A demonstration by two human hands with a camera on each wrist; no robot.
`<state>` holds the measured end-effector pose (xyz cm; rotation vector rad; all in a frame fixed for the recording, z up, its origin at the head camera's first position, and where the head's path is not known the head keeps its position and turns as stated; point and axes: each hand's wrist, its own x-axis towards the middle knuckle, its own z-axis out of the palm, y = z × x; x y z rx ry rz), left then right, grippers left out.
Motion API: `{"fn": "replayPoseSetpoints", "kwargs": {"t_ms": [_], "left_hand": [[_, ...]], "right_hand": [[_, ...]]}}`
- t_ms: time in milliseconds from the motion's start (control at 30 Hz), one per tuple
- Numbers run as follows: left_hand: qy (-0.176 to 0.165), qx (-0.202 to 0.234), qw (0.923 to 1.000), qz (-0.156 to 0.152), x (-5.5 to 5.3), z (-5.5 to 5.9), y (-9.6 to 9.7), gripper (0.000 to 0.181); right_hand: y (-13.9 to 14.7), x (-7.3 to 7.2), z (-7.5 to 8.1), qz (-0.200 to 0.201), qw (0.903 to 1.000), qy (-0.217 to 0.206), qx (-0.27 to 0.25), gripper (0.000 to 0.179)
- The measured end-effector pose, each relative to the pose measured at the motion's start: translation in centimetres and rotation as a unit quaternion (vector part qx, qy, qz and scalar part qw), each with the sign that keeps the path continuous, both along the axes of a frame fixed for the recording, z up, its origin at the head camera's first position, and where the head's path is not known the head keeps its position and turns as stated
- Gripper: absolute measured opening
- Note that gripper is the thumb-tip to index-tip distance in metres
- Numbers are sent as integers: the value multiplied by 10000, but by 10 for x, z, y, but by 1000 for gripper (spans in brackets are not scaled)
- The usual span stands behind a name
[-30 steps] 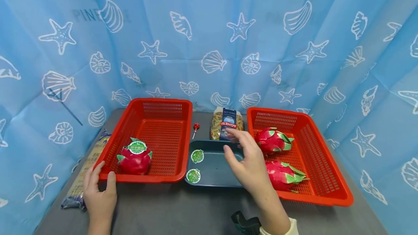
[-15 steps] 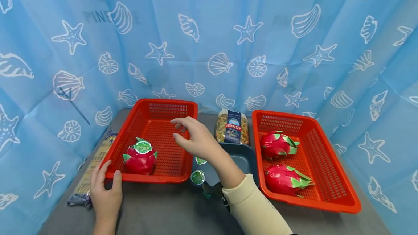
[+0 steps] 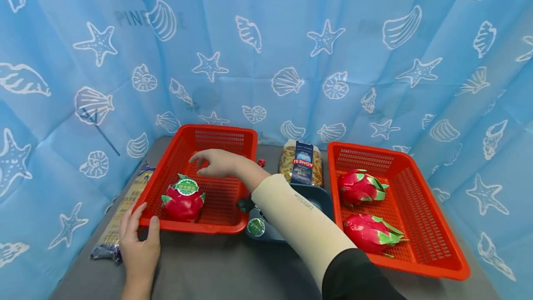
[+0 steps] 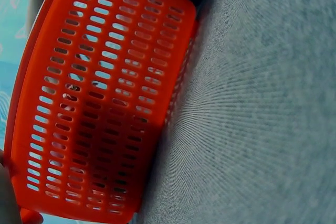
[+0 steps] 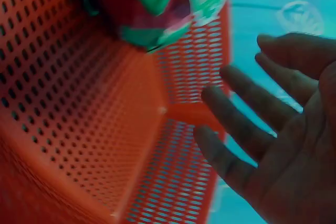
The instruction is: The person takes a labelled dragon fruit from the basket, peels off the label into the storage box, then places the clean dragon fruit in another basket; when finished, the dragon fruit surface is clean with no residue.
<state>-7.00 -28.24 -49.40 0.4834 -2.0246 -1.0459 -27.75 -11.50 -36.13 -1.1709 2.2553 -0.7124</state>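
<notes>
My left hand (image 3: 139, 249) holds the near left corner of the left red basket (image 3: 226, 229), its fingers on the side rim and its thumb at the front rim. A dragon fruit (image 3: 183, 205) with a round green-and-white sticker (image 3: 186, 187) sits inside near that corner. My right hand (image 3: 216, 163) hovers over this basket, above and behind the fruit, with nothing in it. The right wrist view shows its fingers (image 5: 236, 124) spread and slightly bent, apart from the fruit (image 5: 142, 3). Perforated basket wall (image 4: 105, 77) fills much of the left wrist view.
A dark tray (image 3: 320, 196) with a round green sticker (image 3: 256, 227) lies between the baskets, partly behind my right sleeve. Behind it stands a pasta bag (image 3: 301, 163), near a red lollipop (image 3: 261, 163). The right basket (image 3: 433, 226) holds two dragon fruits. A long yellowish packet (image 3: 127, 212) lies far left.
My right hand has swung left from over the dark tray to over the left basket, near its dragon fruit. My left hand has stayed at the basket corner. The view has shifted slightly.
</notes>
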Motion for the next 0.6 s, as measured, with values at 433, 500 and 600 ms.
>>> {"fn": "replayPoseSetpoints", "kwargs": {"t_ms": [433,500,600], "left_hand": [[28,32,10000,-55,-1,1,-1,40],[0,74,10000,-65,-1,1,0,40],[-87,101,9999,-45,0,2,-1,39]], "right_hand": [[-29,-20,-35,170,9812,-1881,399,62],[-33,-18,-38,202,9828,-1765,506,64],[-41,-12,-41,206,9877,-1366,729,63]]}}
